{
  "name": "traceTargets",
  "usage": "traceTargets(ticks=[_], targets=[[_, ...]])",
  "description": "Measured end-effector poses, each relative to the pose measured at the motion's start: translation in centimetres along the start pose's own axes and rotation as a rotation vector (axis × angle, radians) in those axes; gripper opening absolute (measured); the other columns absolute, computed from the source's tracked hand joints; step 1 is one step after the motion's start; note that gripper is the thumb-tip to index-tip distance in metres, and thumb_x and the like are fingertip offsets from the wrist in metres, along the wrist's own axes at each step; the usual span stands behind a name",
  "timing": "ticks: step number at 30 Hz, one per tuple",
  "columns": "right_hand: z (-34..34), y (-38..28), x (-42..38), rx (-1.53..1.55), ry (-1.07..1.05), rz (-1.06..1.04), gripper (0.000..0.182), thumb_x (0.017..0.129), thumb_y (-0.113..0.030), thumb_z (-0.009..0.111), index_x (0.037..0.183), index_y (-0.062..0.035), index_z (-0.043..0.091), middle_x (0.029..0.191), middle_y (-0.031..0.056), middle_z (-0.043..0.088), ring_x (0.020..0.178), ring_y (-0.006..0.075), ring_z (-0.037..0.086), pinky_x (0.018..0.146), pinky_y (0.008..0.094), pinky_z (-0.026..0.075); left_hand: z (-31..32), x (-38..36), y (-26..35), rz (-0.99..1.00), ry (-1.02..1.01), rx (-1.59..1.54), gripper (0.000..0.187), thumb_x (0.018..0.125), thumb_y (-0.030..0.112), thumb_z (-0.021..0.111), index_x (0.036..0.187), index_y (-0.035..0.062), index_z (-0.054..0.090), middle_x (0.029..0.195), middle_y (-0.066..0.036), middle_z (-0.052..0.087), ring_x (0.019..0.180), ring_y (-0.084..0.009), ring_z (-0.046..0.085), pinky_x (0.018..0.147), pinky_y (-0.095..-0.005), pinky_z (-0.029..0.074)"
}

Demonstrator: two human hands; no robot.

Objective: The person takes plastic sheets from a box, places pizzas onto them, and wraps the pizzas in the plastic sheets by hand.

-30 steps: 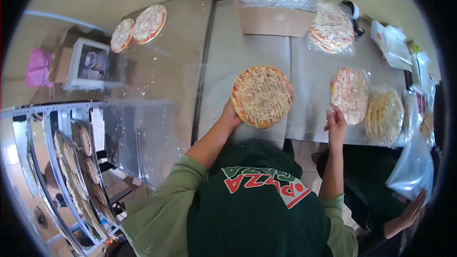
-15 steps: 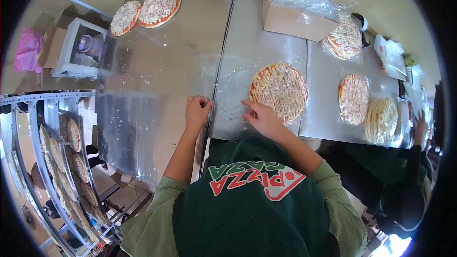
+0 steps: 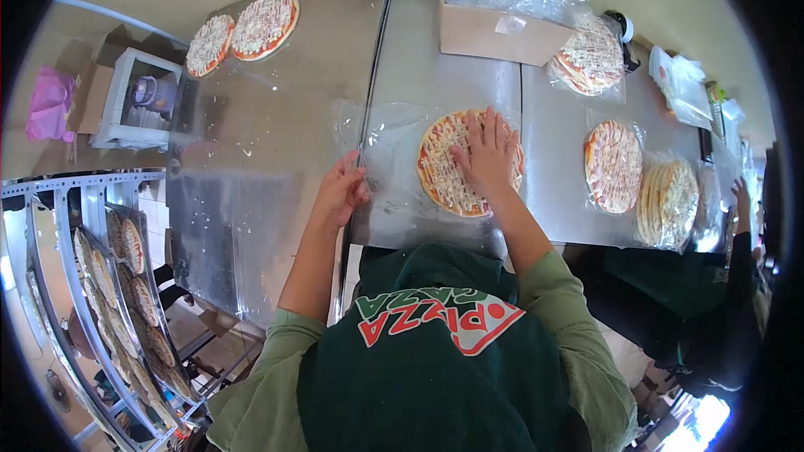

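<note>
A pizza [image 3: 444,176] with grated topping lies inside a clear plastic bag [image 3: 398,130] on the metal table. My right hand [image 3: 487,155] rests flat on top of it, fingers spread toward the far edge. Left of the pizza, near the seam between two tables, my left hand [image 3: 342,190] is closed, thumb and fingers pinching the loose end of the bag. The bag's film stretches from the pizza across to that hand.
Two pizzas [image 3: 265,27] lie at the far left. A cardboard box [image 3: 502,33] of plastic bags stands at the back. Rightward are a pizza stack [image 3: 588,59], a bagged pizza [image 3: 613,167] and bagged bases [image 3: 667,202]. A rack [image 3: 100,180] holds several pizzas; a co-worker's hand [image 3: 741,192] shows right.
My right hand has moved from the pizza's near left edge onto its top and flattened. My left hand has shifted slightly and now grips the bag's end. The whole view has shifted slightly.
</note>
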State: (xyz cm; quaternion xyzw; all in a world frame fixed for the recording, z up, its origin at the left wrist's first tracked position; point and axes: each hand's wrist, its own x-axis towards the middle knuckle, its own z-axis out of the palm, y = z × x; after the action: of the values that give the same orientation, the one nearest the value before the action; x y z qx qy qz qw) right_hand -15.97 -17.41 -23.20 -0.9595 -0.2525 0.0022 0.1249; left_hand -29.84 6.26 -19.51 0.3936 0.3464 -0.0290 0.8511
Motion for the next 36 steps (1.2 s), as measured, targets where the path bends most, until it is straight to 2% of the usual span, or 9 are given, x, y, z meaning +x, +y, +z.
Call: traceTargets(ticks=[6, 9, 12, 15, 21, 27, 30, 33, 36], targets=[[0.9, 0.3, -1.8, 0.006, 0.025, -0.112, 0.064, 0.087, -0.049, 0.04, 0.139, -0.0163, 0.024, 0.143, 0.0172, 0.019, 0.133, 0.0337, 0.013, 0.103, 0.0576, 0.003, 6.8, -1.8, -0.5, 0.121, -0.063, 0.433, 0.064, 0.08, 0.005, 0.055, 0.136, 0.0048, 0.024, 0.07, -0.001, 0.051, 0.049, -0.0117, 0.048, 0.047, -0.0282, 0.043], [0.4, 0.7, -1.4, 0.069, 0.082, -0.089, 0.062, 0.087, -0.04, 0.045, 0.139, -0.0133, 0.023, 0.142, 0.0177, 0.022, 0.129, 0.0331, 0.024, 0.104, 0.0523, 0.014, 10.4, -1.2, -3.3, 0.296, -0.181, 0.832, 0.071, 0.077, 0.007, 0.055, 0.137, 0.0021, 0.019, 0.072, -0.006, 0.055, 0.054, -0.0179, 0.053, 0.052, -0.0304, 0.046], [-3.2, 0.5, 0.7, 1.143, 0.026, 0.028, 0.062, 0.084, -0.026, 0.054, 0.137, -0.0122, 0.026, 0.125, 0.0212, 0.044, 0.111, 0.034, 0.047, 0.095, 0.0432, 0.036, 14.2, -1.3, -6.5, 0.391, -0.217, 1.288, 0.073, 0.075, 0.008, 0.054, 0.137, -0.0018, 0.016, 0.08, -0.017, 0.057, 0.063, -0.0299, 0.059, 0.064, -0.0361, 0.048], [-7.6, 0.6, 3.1, 0.876, -0.088, 0.137, 0.063, 0.078, -0.013, 0.059, 0.134, -0.0118, 0.03, 0.099, 0.019, 0.059, 0.086, 0.0319, 0.059, 0.077, 0.0373, 0.047, 14.7, 0.2, -11.7, 0.543, -0.234, 1.581, 0.071, 0.075, 0.007, 0.05, 0.136, -0.0042, 0.016, 0.091, -0.024, 0.056, 0.069, -0.0355, 0.06, 0.065, -0.0425, 0.048], [-1.6, 7.1, 5.5, 0.867, 0.08, 0.162, 0.052, 0.078, -0.009, 0.06, 0.126, -0.0144, 0.042, 0.079, 0.0105, 0.062, 0.078, 0.0233, 0.06, 0.071, 0.0349, 0.047, 16.8, -1.1, -13.1, 0.485, -0.35, 1.875, 0.059, 0.083, 0.009, 0.04, 0.135, -0.005, 0.016, 0.094, -0.025, 0.056, 0.075, -0.0378, 0.06, 0.063, -0.0443, 0.049], [0.6, 8.2, 5.3, 0.651, 0.127, 0.218, 0.038, 0.079, -0.007, 0.057, 0.116, -0.0098, 0.05, 0.091, 0.0137, 0.059, 0.083, 0.028, 0.057, 0.073, 0.0364, 0.046, 15.7, -0.1, -15.4, 0.798, -0.543, 1.842, 0.055, 0.083, 0.009, 0.039, 0.137, 0.0084, 0.025, 0.093, -0.024, 0.056, 0.075, -0.0379, 0.06, 0.062, -0.0437, 0.05], [-0.3, 8.1, 4.5, 0.623, 0.281, 0.206, 0.035, 0.08, -0.008, 0.055, 0.114, -0.0104, 0.051, 0.102, 0.0146, 0.056, 0.092, 0.0295, 0.053, 0.079, 0.0368, 0.043, 15.0, -0.3, -14.1, 0.753, -0.813, 1.815, 0.044, 0.083, 0.012, 0.045, 0.126, 0.0134, 0.042, 0.09, -0.02, 0.057, 0.08, -0.0344, 0.06, 0.064, -0.0421, 0.05], [-3.8, 4.8, 1.7, 0.444, 0.318, -0.075, 0.035, 0.081, -0.005, 0.054, 0.116, -0.009, 0.051, 0.109, 0.0144, 0.053, 0.097, 0.0286, 0.053, 0.085, 0.0372, 0.041, 13.3, 0.1, -9.7, 0.704, -0.897, 1.461, 0.031, 0.082, 0.016, 0.053, 0.112, 0.0118, 0.051, 0.087, -0.016, 0.058, 0.083, -0.0299, 0.06, 0.068, -0.0398, 0.049], [-4.0, 1.2, -2.2, 0.184, 0.074, -0.155, 0.046, 0.082, -0.024, 0.055, 0.126, -0.0148, 0.043, 0.13, 0.0137, 0.039, 0.121, 0.0288, 0.037, 0.1, 0.048, 0.024, 10.6, 5.3, -4.4, 0.749, -0.111, 1.293, 0.027, 0.079, 0.024, 0.059, 0.103, 0.0114, 0.055, 0.086, -0.012, 0.056, 0.085, -0.0294, 0.055, 0.077, -0.0367, 0.045]])
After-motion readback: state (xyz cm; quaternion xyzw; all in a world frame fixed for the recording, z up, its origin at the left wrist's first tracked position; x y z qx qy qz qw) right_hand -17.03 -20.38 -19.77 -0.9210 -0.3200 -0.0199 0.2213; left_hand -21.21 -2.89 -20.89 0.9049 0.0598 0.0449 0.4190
